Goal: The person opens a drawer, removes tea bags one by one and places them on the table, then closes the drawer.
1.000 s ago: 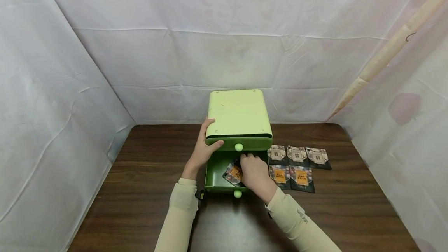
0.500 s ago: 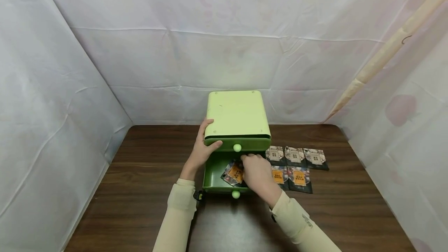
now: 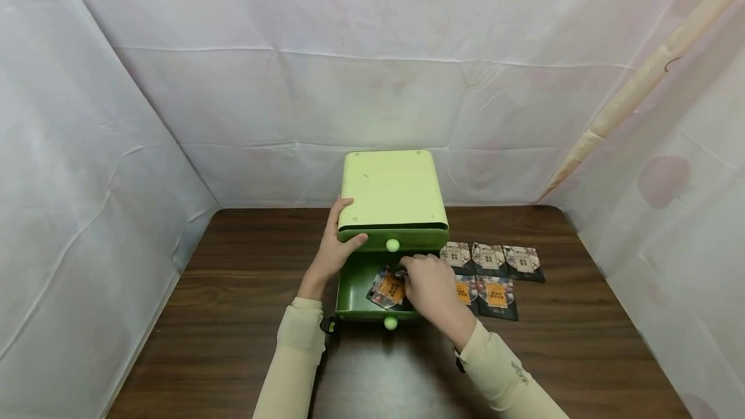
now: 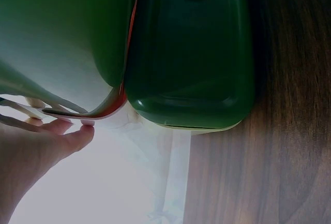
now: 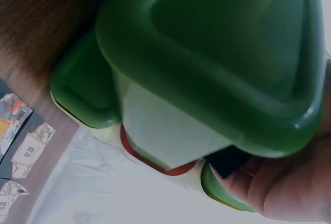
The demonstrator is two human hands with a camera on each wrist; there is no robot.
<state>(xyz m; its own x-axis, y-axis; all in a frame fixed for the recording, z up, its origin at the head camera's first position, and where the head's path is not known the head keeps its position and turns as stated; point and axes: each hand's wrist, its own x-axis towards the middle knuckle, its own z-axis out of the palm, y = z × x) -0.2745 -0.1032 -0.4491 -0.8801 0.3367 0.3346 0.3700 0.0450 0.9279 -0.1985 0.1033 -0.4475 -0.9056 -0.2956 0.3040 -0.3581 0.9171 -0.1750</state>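
Observation:
A small light green drawer cabinet (image 3: 392, 186) stands on the table with its middle drawer (image 3: 352, 296) pulled out. My left hand (image 3: 333, 257) grips the cabinet's left side, thumb against the top drawer's front. In the open drawer lies a dark packet (image 3: 388, 288) with an orange label, turned at an angle. My right hand (image 3: 433, 286) reaches over the drawer's right part, covering it. In the right wrist view, the fingers of my right hand (image 5: 284, 188) pinch a dark packet edge (image 5: 227, 161) just past the drawer's rim.
Right of the cabinet, several packets lie in two rows: pale-labelled packets (image 3: 489, 258) behind, orange-labelled packets (image 3: 496, 296) in front. A closed bottom drawer (image 4: 191, 53) shows below the open one. White sheeting (image 3: 268, 115) hangs behind the brown table (image 3: 250, 315).
My right hand has shifted slightly to the right over the drawer, its fingertips staying near the packet. My left hand keeps its place on the cabinet. The head view has drifted a little.

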